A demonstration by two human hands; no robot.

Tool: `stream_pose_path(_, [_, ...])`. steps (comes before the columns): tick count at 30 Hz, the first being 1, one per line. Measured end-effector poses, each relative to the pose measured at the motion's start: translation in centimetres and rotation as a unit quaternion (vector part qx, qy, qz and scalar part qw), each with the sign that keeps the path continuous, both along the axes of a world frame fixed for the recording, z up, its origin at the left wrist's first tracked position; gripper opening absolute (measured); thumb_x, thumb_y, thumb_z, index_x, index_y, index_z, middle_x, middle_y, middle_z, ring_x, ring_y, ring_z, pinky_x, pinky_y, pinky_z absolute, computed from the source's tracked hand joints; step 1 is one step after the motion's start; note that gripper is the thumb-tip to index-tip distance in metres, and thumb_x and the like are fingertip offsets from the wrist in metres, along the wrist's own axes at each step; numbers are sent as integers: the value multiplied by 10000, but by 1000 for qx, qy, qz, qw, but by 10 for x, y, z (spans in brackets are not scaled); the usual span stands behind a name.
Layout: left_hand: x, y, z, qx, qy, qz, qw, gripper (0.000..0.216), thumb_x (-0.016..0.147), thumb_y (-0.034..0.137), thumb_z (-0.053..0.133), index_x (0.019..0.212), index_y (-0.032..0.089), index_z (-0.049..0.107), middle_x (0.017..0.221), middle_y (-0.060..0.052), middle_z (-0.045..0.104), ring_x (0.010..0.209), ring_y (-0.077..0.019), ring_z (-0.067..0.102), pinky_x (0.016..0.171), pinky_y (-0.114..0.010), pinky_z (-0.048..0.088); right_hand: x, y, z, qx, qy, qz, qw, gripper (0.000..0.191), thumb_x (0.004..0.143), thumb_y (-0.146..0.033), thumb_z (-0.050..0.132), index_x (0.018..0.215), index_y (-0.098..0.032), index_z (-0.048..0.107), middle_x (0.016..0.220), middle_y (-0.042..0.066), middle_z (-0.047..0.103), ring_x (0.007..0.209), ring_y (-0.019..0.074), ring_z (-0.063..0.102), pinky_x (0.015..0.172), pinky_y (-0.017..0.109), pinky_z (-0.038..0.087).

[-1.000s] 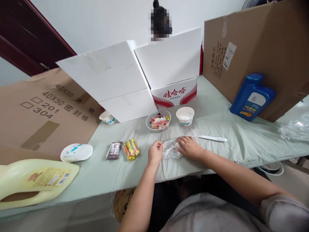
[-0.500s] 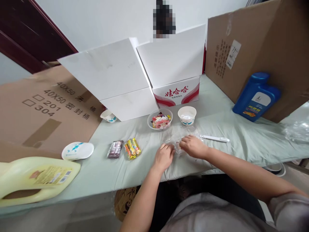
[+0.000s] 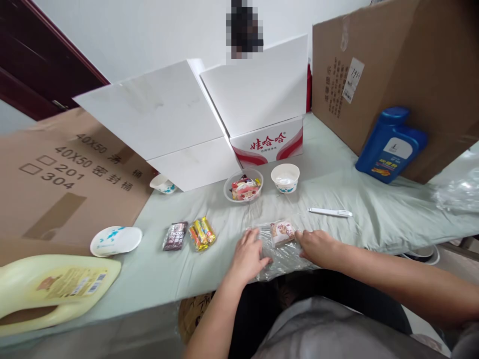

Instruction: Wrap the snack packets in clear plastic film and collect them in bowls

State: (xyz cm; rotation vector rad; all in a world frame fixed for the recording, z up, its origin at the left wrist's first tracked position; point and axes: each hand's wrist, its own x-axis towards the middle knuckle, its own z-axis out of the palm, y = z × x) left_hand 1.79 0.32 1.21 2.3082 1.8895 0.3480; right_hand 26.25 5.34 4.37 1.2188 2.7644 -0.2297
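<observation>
One printed snack packet (image 3: 283, 233), mostly hidden half a second ago, is now revealed amid plastic film (image 3: 280, 265) on the table (image 3: 151, 271). The film is touched by the left hand (image 3: 247, 256), splayed wide; the right hand (image 3: 317, 247) is placed at the packet's right edge, grip unclear.

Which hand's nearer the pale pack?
Right. The right hand is at the right edge of the pale pack, touching or nearly so; the left hand is left of it, with film visible between.
</observation>
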Motion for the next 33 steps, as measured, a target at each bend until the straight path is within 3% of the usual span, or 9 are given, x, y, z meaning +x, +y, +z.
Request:
stream_pose_path(3, [-14, -4, 11, 25, -1, 33, 999, 280, 632, 318, 819, 680, 212, 564, 1220, -111, 610, 1154, -345, 543, 892, -493, 478, 11, 5, 1, -30, -10, -9, 999, 482, 751, -390, 741, 1128, -139, 576, 884, 133, 696, 765, 288, 680, 622, 325, 465])
stream_pose_path(7, [6, 10, 27, 86, -75, 2, 993, 45, 850, 217, 585, 805, 218, 585, 873, -52, 658, 898, -227, 616, 812, -391, 508, 3, 28, 1, 0, 157, 8, 988, 249, 925, -278, 508, 1131, -168, 594, 988, 107, 686, 907, 245, 655, 763, 343, 486])
stream_pose_path(12, [50, 36, 4, 65, -76, -75, 992, 413, 788, 276, 675, 1179, 207, 563, 1235, -128, 602, 1197, -300, 533, 982, -493, 459, -16, 59, -39, 59, 285, 43, 956, 365, 881, -109, 466, 1226, -115, 587, 1197, 161, 626, 1117, 248, 554, 964, 425, 447])
stream_pose_path(17, [34, 31, -11, 58, -138, -81, 985, 523, 753, 224, 707, 1244, 251, 531, 1232, -91, 604, 1198, -270, 533, 1023, -492, 442, -14, 61, -63, 76, 335, 49, 938, 339, 936, -148, 422, 1230, -145, 590, 1196, 136, 639, 1144, 234, 540, 991, 440, 445])
stream_pose_path(21, [-5, 42, 24, 170, -224, 1, 960, 441, 783, 239, 674, 1202, 243, 539, 1119, -84, 627, 1000, -221, 613, 854, -366, 527, -15, 59, -59, 75, 335, 34, 939, 298, 959, -200, 414, 1170, -137, 616, 1158, 132, 651, 1114, 229, 559, 986, 422, 450])
stream_pose_path(24, [-32, 83, 63, 286, -168, 55, 942, 401, 777, 291, 686, 1154, 223, 568, 1157, -97, 611, 1085, -258, 568, 946, -410, 473, -17, 59, -56, 79, 311, 28, 947, 276, 947, -225, 451, 1128, -133, 638, 1173, 132, 641, 1119, 246, 552, 991, 434, 440])
stream_pose_path(27, [-44, 130, 91, 277, -104, 77, 952, 358, 733, 273, 716, 1069, 209, 613, 1150, -107, 610, 1134, -296, 529, 1008, -457, 422, -17, 58, -56, 75, 289, 26, 954, 271, 937, -233, 466, 1121, -148, 646, 1198, 118, 632, 1133, 249, 539, 998, 431, 430])
stream_pose_path(30, [-29, 146, 95, 298, -88, 100, 945, 320, 745, 307, 709, 1025, 175, 631, 1255, -147, 530, 1208, -321, 473, 1044, -468, 381, -17, 56, -57, 84, 258, 15, 962, 306, 916, -272, 509, 1171, -164, 636, 1269, 121, 600, 1229, 285, 474, 1038, 468, 380])
stream_pose_path(33, [0, 125, 74, 301, -111, 41, 946, 197, 860, 294, 569, 1009, 177, 621, 1141, -116, 572, 1132, -252, 526, 1013, -395, 406, -19, 55, -62, 109, 216, -9, 970, 474, 878, -409, 564, 1299, -191, 572, 1421, 139, 481, 1351, 381, 322, 1077, 570, 274])
